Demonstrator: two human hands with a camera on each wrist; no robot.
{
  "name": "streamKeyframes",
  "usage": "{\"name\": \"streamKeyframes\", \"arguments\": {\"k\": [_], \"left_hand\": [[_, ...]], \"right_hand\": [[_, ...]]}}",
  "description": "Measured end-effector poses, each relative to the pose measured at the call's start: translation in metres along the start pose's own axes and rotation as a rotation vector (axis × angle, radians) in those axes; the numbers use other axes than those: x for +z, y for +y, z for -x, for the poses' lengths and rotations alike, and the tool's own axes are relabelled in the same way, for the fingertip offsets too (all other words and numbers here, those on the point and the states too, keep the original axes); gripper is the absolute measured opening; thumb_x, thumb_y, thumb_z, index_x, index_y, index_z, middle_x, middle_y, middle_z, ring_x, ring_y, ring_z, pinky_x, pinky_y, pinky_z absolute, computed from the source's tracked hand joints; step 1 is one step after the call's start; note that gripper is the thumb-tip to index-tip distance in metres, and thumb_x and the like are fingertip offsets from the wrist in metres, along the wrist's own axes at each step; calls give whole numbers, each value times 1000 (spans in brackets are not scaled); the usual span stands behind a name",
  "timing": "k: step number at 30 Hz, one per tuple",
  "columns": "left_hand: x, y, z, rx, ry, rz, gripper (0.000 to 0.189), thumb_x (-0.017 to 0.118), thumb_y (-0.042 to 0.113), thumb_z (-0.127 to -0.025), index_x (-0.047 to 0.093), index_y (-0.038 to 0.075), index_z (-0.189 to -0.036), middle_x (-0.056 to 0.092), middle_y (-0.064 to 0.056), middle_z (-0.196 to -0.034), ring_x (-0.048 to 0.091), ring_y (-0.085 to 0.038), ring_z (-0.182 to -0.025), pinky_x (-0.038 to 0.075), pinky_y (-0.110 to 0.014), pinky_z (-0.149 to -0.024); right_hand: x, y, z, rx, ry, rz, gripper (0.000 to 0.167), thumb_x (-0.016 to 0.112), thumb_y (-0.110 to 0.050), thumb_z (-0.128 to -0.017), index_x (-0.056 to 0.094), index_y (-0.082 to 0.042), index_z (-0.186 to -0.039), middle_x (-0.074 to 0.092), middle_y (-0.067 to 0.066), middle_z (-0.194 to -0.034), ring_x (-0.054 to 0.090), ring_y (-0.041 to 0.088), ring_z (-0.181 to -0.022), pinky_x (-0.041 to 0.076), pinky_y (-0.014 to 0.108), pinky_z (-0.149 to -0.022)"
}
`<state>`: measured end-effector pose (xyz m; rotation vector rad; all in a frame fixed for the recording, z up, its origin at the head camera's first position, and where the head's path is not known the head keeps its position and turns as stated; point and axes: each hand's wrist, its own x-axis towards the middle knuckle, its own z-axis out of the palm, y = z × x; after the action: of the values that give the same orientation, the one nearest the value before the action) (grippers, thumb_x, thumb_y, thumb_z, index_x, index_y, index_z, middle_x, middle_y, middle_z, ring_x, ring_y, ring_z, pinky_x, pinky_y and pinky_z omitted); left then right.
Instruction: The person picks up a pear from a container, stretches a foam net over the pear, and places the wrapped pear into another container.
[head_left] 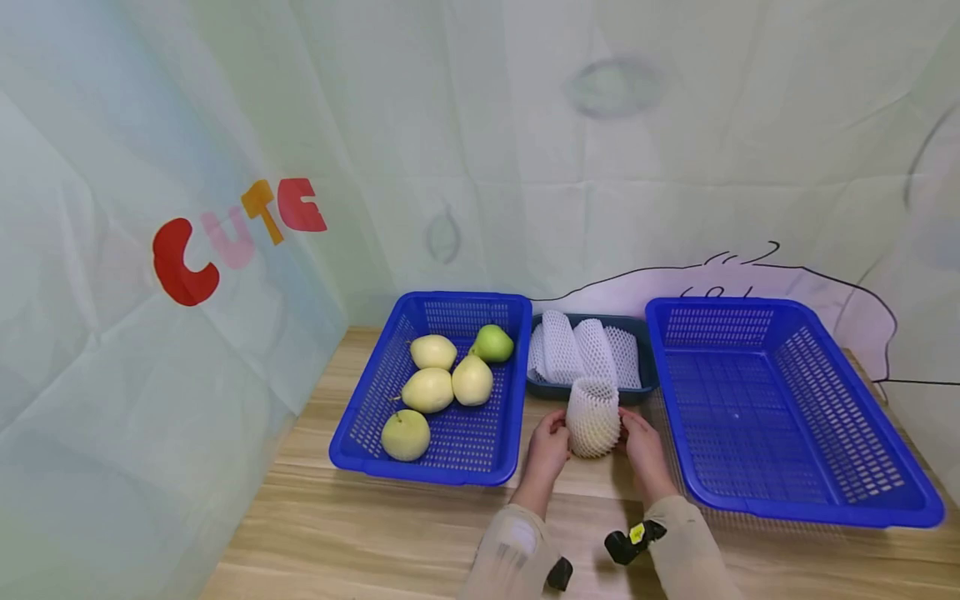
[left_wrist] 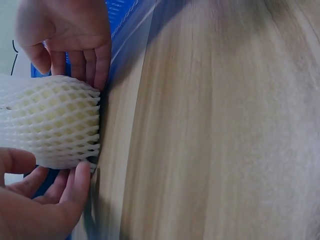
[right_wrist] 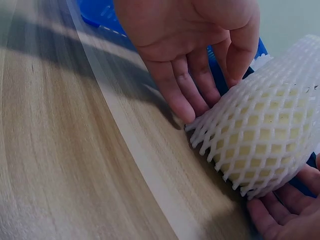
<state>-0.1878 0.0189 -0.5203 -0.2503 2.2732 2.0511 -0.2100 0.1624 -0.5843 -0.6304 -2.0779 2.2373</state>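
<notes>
A pale yellow pear (left_wrist: 50, 107) shows through the mesh of a white foam net (head_left: 593, 421), which stands upright with its open end on top. My left hand (head_left: 548, 450) holds the net's left side, its fingertips at the lower fringed edge. On the opposite side my right hand (head_left: 643, 446) holds the same edge. In the right wrist view the left hand (right_wrist: 195, 50) has its thumb and fingers against the mesh, while the right hand (right_wrist: 290, 210) reaches under the fringe. Whether the net's bottom touches the table cannot be told.
A blue basket (head_left: 431, 473) on the left contains several pale pears (head_left: 427, 390) and a green one (head_left: 493, 343). Behind the hands, a dark tray (head_left: 647, 358) holds several foam nets (head_left: 562, 350). Another blue basket (head_left: 720, 417) stands at right on the wooden table (head_left: 360, 533).
</notes>
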Motion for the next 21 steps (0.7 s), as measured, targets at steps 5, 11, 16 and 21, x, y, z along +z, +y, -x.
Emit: {"name": "streamKeyframes", "arguments": {"k": [5, 11, 16, 21], "left_hand": [[-2, 7, 5, 35, 3, -54, 42, 45, -1, -83, 50, -10, -123, 59, -22, -112, 59, -28, -91, 49, -34, -71], [-18, 63, 31, 301, 51, -291, 52, 51, 4, -82, 44, 2, -133, 49, -17, -130, 41, -34, -120, 35, -47, -96], [-51, 92, 29, 476, 16, -421, 39, 55, 10, -83, 57, 5, -121, 53, -13, -126, 40, -33, -119, 33, -47, -98], [-75, 72, 16, 356, -7, -651, 39, 58, 19, -84, 57, 10, -122, 49, -18, -126, 42, -38, -116, 37, -52, -92]], "right_hand": [[2, -26, 24, -19, -11, -20, 44, 31, -15, -97, 39, 7, -135, 43, 21, -133, 49, 15, -108, 41, 24, -87], [5, -56, 55, -129, -107, 59, 68, 42, -2, -84, 15, -1, -146, 14, 22, -150, 14, 35, -136, 15, 47, -108], [14, -53, 53, -181, -130, 209, 85, 65, -12, -82, 11, -2, -146, 17, 25, -147, 20, 38, -133, 19, 50, -106], [17, -49, 54, -218, -73, 371, 94, 77, -18, -72, 19, 1, -143, 28, 27, -137, 30, 40, -124, 25, 52, -103]]}}
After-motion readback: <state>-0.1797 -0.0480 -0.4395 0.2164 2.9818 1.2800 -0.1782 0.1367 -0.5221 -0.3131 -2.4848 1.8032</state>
